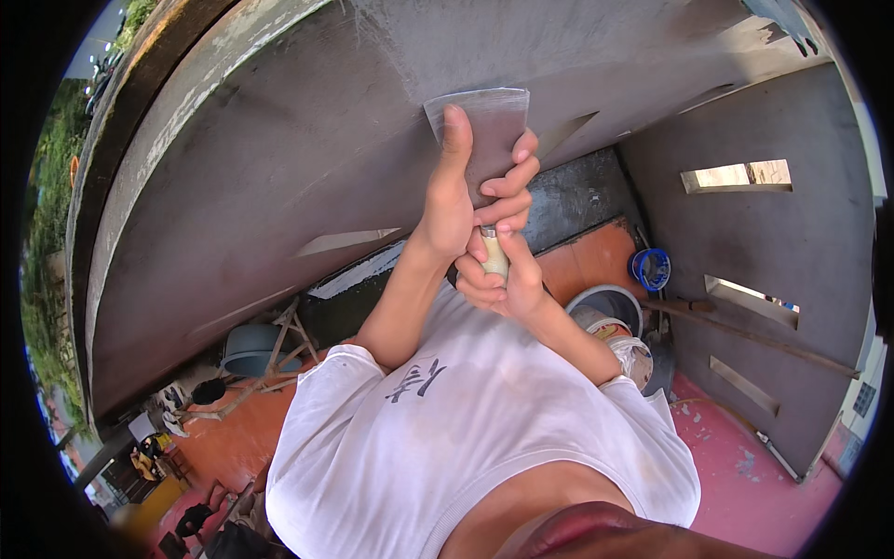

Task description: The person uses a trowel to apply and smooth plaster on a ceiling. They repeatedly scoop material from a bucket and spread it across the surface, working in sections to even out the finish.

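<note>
A wide putty knife [501, 126] with a fan-shaped grey blade and a pale handle is held up in front of my chest, its broad edge pointing up toward the grey wall. My left hand [456, 191] is closed around the blade, thumb lying along its left side and fingers curled over its right side. Just below, my right hand [503, 279] wraps round the handle. Whether the blade's edge touches the grey plastered wall [270, 140] behind it I cannot tell.
On the right stands another grey wall [759, 242] with slot openings, a wooden pole [754, 337] leaning by it. Buckets [610, 307] and a blue-rimmed pail [650, 269] stand near my right arm. A grey-blue tub [251, 349] and a wooden trestle [291, 340] are at lower left.
</note>
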